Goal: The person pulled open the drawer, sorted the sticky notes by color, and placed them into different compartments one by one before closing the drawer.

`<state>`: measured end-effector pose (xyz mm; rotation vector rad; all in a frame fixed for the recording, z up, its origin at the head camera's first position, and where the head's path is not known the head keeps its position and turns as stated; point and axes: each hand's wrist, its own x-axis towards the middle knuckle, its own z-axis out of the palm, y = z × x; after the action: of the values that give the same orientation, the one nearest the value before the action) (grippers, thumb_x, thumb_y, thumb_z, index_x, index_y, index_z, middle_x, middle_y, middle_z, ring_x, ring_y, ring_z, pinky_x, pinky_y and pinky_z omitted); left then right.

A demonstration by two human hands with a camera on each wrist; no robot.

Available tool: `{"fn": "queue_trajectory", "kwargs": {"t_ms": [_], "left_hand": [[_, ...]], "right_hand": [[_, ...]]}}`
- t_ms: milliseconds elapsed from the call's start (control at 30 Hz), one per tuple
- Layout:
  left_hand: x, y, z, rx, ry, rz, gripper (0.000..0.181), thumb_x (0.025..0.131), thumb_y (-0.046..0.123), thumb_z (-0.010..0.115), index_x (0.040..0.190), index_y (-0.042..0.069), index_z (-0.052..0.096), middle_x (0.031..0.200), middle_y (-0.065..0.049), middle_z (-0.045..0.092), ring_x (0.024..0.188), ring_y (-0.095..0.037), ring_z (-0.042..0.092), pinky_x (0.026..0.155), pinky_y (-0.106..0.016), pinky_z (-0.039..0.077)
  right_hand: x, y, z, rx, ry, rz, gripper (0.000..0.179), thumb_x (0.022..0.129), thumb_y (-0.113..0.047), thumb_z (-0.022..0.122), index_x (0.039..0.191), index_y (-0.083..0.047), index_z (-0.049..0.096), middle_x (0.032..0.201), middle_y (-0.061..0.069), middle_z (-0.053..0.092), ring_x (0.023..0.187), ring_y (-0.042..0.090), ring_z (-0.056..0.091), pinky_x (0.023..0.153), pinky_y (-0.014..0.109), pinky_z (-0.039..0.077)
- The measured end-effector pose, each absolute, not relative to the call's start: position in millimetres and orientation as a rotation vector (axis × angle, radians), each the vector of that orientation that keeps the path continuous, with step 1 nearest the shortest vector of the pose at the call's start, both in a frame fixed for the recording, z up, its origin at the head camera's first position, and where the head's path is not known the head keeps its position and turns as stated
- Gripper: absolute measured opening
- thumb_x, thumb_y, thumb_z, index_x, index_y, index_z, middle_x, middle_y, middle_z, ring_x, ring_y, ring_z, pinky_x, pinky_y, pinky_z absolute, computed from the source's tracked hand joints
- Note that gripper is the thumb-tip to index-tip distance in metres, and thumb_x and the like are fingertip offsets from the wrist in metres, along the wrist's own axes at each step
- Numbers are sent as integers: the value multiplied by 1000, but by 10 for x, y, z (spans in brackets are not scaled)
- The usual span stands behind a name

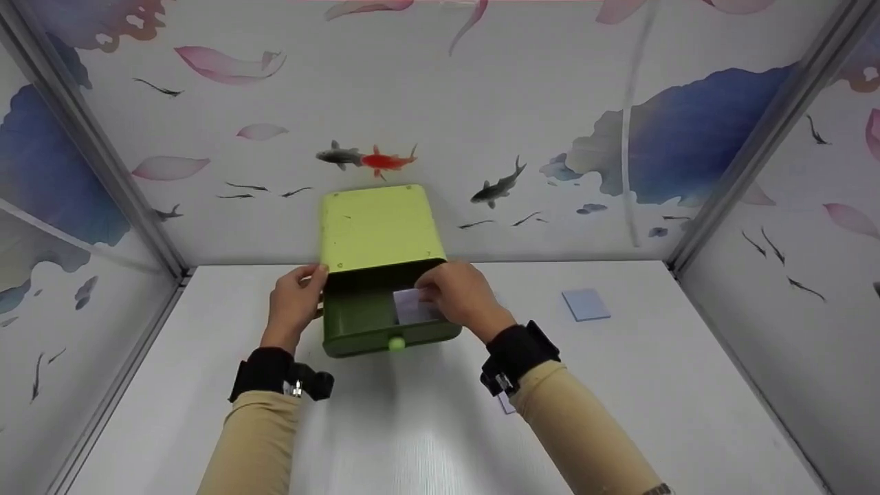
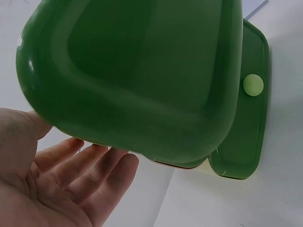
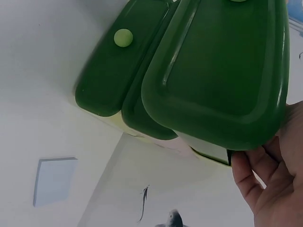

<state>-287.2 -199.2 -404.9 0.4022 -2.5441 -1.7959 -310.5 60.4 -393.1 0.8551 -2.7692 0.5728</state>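
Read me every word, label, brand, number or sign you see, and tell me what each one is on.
No readable text shows in any view.
Green drawer front and yellow-green cabinet top: no lettering; a tiny dark mark on the top is too small to make out.
Lilac square at the right hand: none on the visible part.
Loose blue square: none.
Back wall: pictures of fish and petals, no letters.
Black wristbands: nothing legible.

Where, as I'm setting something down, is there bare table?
Bare white table lies between the tan sleeves, except a pale edge by the right wrist strap; left of the left hand; and right of the right sleeve, nearer than the blue square. Crowded: the drawer unit, where the right hand holds a pale square in the open drawer.
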Motion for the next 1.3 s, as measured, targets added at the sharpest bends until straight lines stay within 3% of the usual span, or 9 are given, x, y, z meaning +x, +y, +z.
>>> {"fn": "queue_trajectory", "kwargs": {"t_ms": [167,433,933,1200,1300], "left_hand": [[-2855,-1994,-4055,401,-2547,-1790,56,102,45,45,147,11,43,142,-15,54,122,-30,58,90,-39,55],[-2864,-1964,-4058,384,-2544,-1772,56,102,46,45,146,11,44,140,-15,54,122,-31,58,90,-41,55],[-2866,-1960,-4083,412,-2536,-1788,56,101,46,46,145,12,46,141,-14,54,123,-30,57,89,-40,55],[-2880,-1974,-4072,401,-2534,-1777,55,102,45,46,145,10,46,141,-16,54,122,-32,57,89,-40,56],[-2885,-1983,-4080,412,-2535,-1771,56,102,44,46,146,10,45,141,-16,54,122,-32,58,88,-40,57]], "right_hand": [[-3098,556,-3953,855,-2685,297,8,87,-17,74,91,-17,80,89,-2,77,86,20,71,83,40,53],[-3120,505,-3908,819,-2764,45,16,84,-6,69,86,-18,80,86,0,76,83,22,69,81,43,49],[-3159,481,-3910,817,-2904,17,21,84,-4,67,96,-16,79,92,4,76,90,25,68,84,44,46],[-3163,483,-3902,860,-2816,13,18,86,-2,65,84,-15,78,78,3,74,77,24,67,76,41,48],[-3159,500,-3883,896,-2754,29,18,88,-3,65,90,-15,78,81,3,75,78,25,69,75,42,50]]}}
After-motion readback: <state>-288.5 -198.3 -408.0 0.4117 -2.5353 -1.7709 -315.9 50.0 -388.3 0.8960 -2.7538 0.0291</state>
